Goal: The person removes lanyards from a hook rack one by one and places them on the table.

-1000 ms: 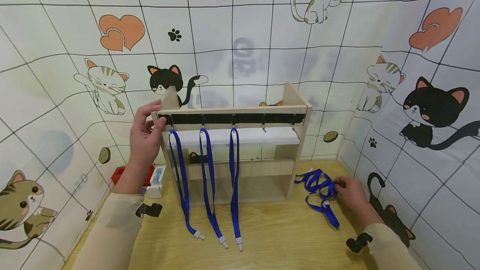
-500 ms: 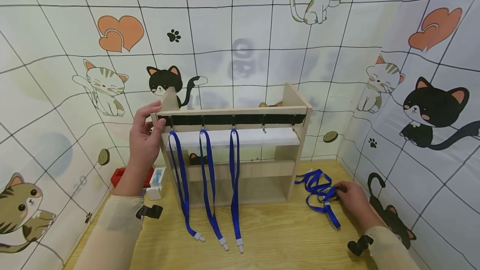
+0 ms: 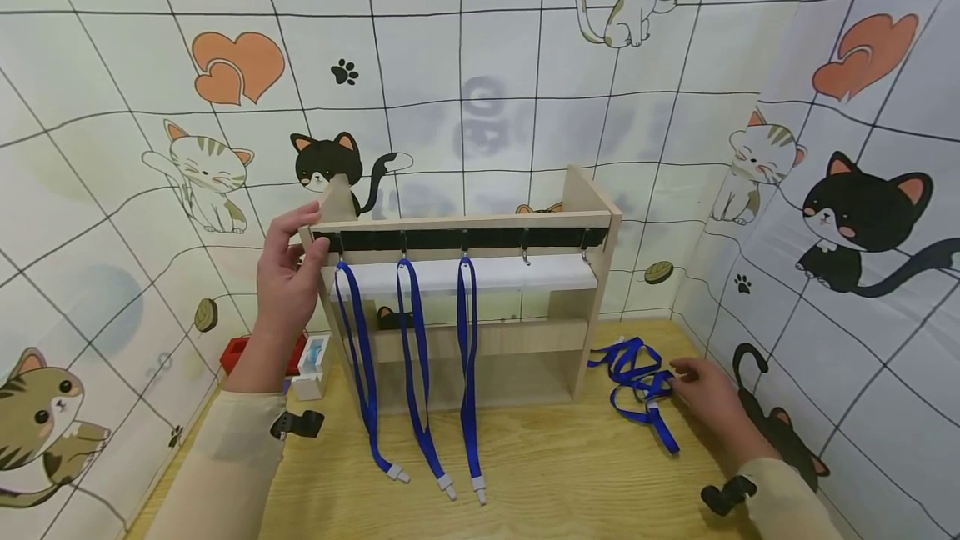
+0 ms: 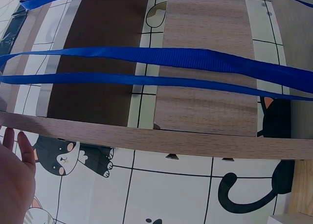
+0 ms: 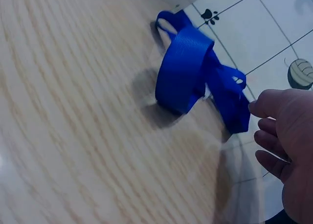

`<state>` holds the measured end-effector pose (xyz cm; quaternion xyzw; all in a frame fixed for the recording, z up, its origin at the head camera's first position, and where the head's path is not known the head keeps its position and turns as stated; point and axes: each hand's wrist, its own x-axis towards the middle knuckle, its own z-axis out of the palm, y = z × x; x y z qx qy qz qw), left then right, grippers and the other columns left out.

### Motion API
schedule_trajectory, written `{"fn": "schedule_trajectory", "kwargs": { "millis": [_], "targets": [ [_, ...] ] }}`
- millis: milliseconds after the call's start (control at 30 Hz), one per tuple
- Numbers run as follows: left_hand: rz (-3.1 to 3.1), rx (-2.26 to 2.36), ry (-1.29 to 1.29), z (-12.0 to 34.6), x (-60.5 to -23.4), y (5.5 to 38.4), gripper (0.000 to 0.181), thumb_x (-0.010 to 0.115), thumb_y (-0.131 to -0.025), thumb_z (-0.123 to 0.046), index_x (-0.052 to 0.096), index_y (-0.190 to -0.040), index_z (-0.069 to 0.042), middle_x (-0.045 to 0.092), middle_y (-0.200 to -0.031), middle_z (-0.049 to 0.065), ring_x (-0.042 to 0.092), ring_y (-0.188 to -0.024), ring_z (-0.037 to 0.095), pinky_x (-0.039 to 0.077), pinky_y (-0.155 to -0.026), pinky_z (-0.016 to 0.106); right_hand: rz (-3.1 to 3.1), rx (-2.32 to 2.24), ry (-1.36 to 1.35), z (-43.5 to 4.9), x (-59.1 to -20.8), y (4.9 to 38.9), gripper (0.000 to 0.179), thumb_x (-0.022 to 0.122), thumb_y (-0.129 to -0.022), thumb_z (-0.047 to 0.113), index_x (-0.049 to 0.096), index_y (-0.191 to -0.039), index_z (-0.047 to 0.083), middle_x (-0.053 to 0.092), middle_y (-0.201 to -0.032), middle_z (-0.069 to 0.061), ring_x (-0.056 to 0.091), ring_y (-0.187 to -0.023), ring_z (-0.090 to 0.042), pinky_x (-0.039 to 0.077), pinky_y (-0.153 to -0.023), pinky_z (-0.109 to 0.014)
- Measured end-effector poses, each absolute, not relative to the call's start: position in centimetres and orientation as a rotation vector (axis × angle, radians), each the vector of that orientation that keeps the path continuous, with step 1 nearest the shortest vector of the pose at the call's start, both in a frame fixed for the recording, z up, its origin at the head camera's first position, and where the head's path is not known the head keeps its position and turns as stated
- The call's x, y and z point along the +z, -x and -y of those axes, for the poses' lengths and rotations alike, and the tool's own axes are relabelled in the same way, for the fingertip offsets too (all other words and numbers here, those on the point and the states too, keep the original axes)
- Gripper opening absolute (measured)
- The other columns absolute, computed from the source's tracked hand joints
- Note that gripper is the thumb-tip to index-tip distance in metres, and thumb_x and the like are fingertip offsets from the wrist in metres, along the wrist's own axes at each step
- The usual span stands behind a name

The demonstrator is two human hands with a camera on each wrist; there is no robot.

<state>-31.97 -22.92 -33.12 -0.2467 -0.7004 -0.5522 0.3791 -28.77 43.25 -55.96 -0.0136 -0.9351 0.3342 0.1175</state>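
My left hand (image 3: 288,277) grips the upper left corner of a wooden shelf rack (image 3: 480,338), its thumb on the front. A black strip (image 3: 435,238) with several small metal hooks runs along the rack's top. From three hooks hang blue lanyards, a left one (image 3: 363,361), a middle one (image 3: 417,365) and a right one (image 3: 468,357), with white clips at their lower ends; two hooks on the right bear none. My right hand (image 3: 712,398) is at the edge of a heap of blue lanyards (image 3: 633,361) on the table, fingers loosely bent, thumb and forefinger close to the ribbon.
The light wooden table (image 3: 547,473) meets patterned walls at the back and sides. Behind my left forearm are a red tray (image 3: 236,350) and a small white box (image 3: 309,382). A white roll-like bar (image 3: 510,273) crosses the rack under the hooks.
My right hand has drawn slightly right and down, away from the heap, and the ribbon near its fingers has settled lower. The left hand keeps its hold on the rack.
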Motion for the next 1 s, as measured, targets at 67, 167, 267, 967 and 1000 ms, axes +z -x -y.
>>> {"fn": "schedule_trajectory", "kwargs": {
  "millis": [67,167,267,967,1000],
  "targets": [
    [1.787,-1.416,0.629,23.0,-33.2,31.9,0.037,0.065,-0.110,-0.004,0.060,-0.148,-0.003,0.057,-0.163,0.006,0.053,-0.146,0.022,0.048,-0.103,0.029,2.729,0.995,0.040,-43.1,-55.7,28.7,0.037,0.074,-0.103,0.008,0.069,-0.136,-0.009,0.070,-0.130,-0.031,0.069,-0.112,-0.046,0.060,-0.083,-0.049],
    [1.785,-1.425,0.629,23.0,-33.2,31.9,0.038,0.065,-0.110,-0.004,0.060,-0.148,-0.004,0.056,-0.163,0.006,0.054,-0.145,0.022,0.049,-0.103,0.030,2.710,0.982,0.037,-42.5,-55.0,28.4,0.037,0.073,-0.106,0.014,0.069,-0.137,-0.007,0.069,-0.131,-0.029,0.068,-0.113,-0.045,0.057,-0.078,-0.040],
    [1.783,-1.424,0.632,23.0,-33.2,31.9,0.038,0.065,-0.110,-0.003,0.060,-0.147,-0.003,0.057,-0.163,0.006,0.054,-0.145,0.022,0.049,-0.102,0.030,2.623,0.959,0.044,-41.0,-53.8,27.9,0.034,0.075,-0.106,0.017,0.071,-0.133,-0.003,0.073,-0.125,-0.025,0.070,-0.109,-0.040,0.055,-0.076,-0.030],
    [1.800,-1.405,0.628,23.1,-33.4,32.3,0.037,0.065,-0.111,-0.006,0.060,-0.148,-0.006,0.056,-0.163,0.003,0.054,-0.145,0.022,0.050,-0.104,0.030,2.119,1.162,-0.366,-25.3,-46.5,25.7,0.012,0.077,-0.101,-0.003,0.077,-0.113,0.001,0.073,-0.101,-0.007,0.065,-0.087,-0.010,0.053,-0.072,-0.017],
    [1.800,-1.406,0.626,23.1,-33.4,32.3,0.037,0.065,-0.111,-0.006,0.060,-0.148,-0.005,0.056,-0.163,0.002,0.055,-0.144,0.022,0.050,-0.103,0.030,2.112,1.180,-0.380,-24.7,-46.3,25.7,0.013,0.078,-0.101,-0.003,0.077,-0.112,0.002,0.073,-0.101,-0.006,0.065,-0.088,-0.011,0.053,-0.072,-0.017]
  ]
}}
